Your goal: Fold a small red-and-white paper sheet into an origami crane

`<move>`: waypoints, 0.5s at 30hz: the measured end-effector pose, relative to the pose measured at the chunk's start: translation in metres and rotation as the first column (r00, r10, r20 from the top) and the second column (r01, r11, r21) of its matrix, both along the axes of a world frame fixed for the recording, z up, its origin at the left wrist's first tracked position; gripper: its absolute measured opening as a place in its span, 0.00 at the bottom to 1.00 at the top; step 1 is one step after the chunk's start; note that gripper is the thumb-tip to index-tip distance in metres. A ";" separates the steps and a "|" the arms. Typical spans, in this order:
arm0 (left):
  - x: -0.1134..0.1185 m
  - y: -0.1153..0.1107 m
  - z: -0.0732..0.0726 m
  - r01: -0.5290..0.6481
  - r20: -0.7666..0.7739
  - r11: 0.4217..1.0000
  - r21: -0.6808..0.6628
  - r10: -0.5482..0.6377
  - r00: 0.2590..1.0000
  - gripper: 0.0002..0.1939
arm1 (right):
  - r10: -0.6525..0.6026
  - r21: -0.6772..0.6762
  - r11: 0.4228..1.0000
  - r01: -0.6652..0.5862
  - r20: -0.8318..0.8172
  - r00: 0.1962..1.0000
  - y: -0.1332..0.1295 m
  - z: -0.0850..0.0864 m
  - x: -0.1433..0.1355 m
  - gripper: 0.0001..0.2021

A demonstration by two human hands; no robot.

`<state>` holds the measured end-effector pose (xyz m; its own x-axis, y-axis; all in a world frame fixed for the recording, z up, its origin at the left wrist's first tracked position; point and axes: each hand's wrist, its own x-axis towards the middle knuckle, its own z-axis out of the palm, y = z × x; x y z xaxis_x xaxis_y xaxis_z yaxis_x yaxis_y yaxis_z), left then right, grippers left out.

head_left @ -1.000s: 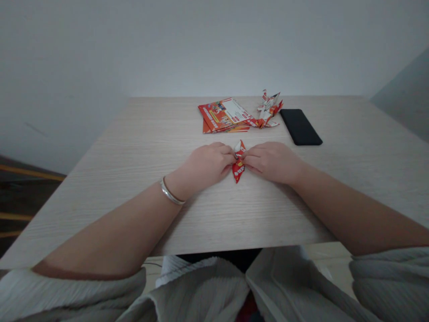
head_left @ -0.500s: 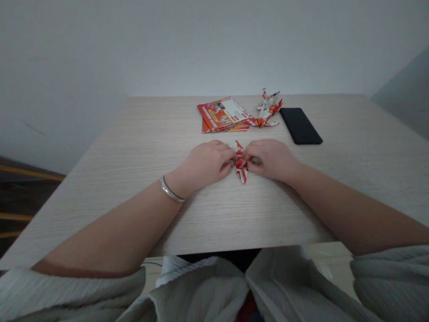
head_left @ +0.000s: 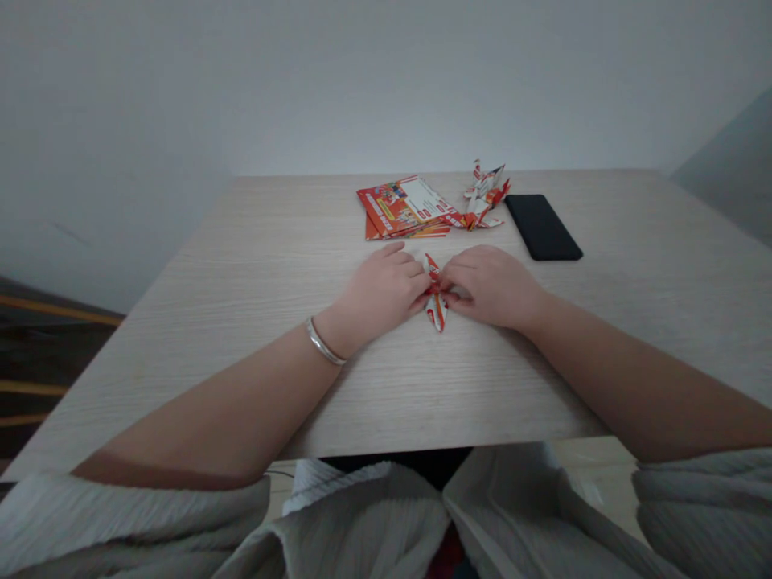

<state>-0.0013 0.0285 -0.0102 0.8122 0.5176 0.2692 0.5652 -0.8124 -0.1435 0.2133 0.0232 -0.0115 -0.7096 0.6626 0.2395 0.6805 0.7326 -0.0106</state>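
Note:
A small folded paper piece (head_left: 437,312), red and white with narrow pointed ends, lies on the table between my hands. My left hand (head_left: 387,287), a silver bangle at its wrist, pinches the paper's middle from the left with thumb and index finger. From the right, my right hand (head_left: 491,285) grips the same paper, its fingers bent and the tips close to those of the left. The fingertips cover the paper's centre, so the folds there are hidden.
Beyond my hands lies a stack of red printed leaflets (head_left: 410,205). Several folded paper figures (head_left: 484,197) sit at its right, touching or overlapping it. A black phone (head_left: 543,227) lies farther right. The pale wooden table (head_left: 271,241) meets a wall at the back.
My left hand has shifted right, its fingers now over the middle of the folded paper, with one finger lifted outward. The right hand has hardly moved.

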 end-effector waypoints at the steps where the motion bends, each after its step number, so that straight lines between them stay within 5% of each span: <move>1: 0.000 0.000 0.000 0.001 0.008 1.000 0.005 -0.001 1.000 0.11 | 0.002 0.032 0.999 -0.003 0.028 1.000 -0.001 0.002 -0.001 0.07; 6: 0.002 0.000 0.000 -0.041 0.034 0.999 -0.005 0.041 0.999 0.12 | -0.014 0.114 0.993 0.002 0.103 0.995 -0.003 0.003 -0.005 0.10; 15: 0.002 0.005 -0.004 -0.048 0.073 0.997 -0.059 0.053 0.996 0.11 | -0.052 0.067 0.997 0.048 0.053 0.997 0.005 -0.005 -0.009 0.09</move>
